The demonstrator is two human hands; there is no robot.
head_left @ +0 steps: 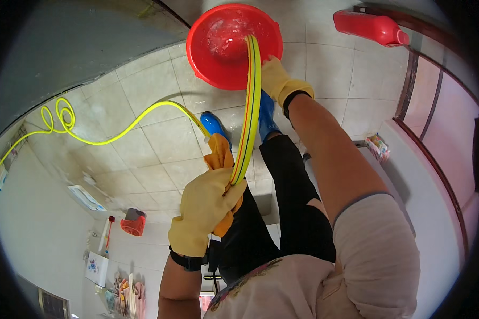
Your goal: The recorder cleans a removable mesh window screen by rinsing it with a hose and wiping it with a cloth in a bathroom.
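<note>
So the yellow striped hose [254, 95] arches up from the person's left hand [206, 210], its far end dipping over the red basin [203, 74]. The basin's on the floor, far side, around the middle, with some water [226, 29] splashing inside it. Left grip is wrapped snugly round the hose, yellowish rubber glove on, and there's a crumpled orange cloth [218, 154] bunched right against that hand. Right hand [277, 80], same kind of glove, is at the basin's near right rim; can't honestly tell from here if that grip is clamped on or just resting.

More yellow hose snakes away over the pale tile floor [327, 69] to the left, with a couple of loops by the wall. Blue boots [213, 125] are planted just on the near side of the basin, black trousers [298, 212] above them. Far right there's a red bottle [363, 26], and over on the near left a reddish bin [133, 223].
</note>
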